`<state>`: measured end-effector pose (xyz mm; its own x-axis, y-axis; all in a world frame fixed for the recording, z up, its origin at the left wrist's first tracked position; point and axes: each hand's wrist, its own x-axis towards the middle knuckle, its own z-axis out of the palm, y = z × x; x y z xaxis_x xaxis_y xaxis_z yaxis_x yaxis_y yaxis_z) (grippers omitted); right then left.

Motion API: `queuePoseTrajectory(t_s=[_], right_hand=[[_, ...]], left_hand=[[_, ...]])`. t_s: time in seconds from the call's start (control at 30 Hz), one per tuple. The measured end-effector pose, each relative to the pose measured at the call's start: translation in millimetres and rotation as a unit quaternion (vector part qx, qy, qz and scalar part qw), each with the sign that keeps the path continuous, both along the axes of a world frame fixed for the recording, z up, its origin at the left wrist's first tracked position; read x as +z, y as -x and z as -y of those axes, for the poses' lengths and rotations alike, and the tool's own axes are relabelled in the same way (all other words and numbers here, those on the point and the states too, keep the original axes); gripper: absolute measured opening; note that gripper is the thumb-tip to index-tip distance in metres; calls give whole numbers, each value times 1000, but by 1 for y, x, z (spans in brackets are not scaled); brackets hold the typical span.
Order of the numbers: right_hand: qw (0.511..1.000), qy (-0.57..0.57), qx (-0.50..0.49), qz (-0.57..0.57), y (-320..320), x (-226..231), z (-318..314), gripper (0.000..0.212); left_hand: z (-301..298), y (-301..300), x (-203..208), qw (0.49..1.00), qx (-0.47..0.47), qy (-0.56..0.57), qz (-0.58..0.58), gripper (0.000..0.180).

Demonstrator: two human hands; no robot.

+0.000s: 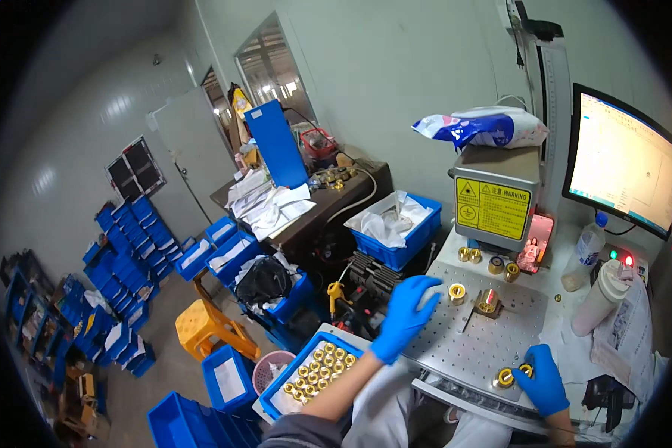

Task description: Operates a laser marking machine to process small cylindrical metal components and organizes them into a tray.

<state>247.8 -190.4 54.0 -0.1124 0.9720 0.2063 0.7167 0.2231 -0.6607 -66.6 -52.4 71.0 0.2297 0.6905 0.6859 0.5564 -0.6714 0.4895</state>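
My left hand, in a blue glove, is stretched over the left edge of the perforated metal plate, its fingers apart and holding nothing. Just right of its fingertips a brass ring-shaped fitting stands on the plate. Another fitting sits in a small holder, with a red glow on it. At the plate's front right my right hand, also gloved in blue, has its fingers closed on a brass fitting. A second brass fitting lies beside it.
Several brass fittings fill a blue tray by my left forearm. Behind the plate are a machine head, a phone and more fittings. A bottle, a tumbler and a monitor stand right. An orange stool is left.
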Motion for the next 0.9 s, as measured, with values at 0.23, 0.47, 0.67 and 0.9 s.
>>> queuePoseTrajectory(t_s=[0.23, 0.47, 0.67, 0.9], right_hand=[[980, -181, 8, 83, 0, -31, 0, 22], [970, -176, 39, 165, -17, -38, 3, 27], [977, -137, 63, 154, -28, -44, 17, 23], [975, -12, -105, -193, -31, -50, -68, 23]], left_hand=[[-53, -64, -66, 985, 66, -50, 154, 26], [-39, -65, -69, 988, 45, -55, 140, 23], [-36, -71, -88, 985, 36, -4, 169, 23], [-54, -58, -82, 983, 42, -35, 174, 21]])
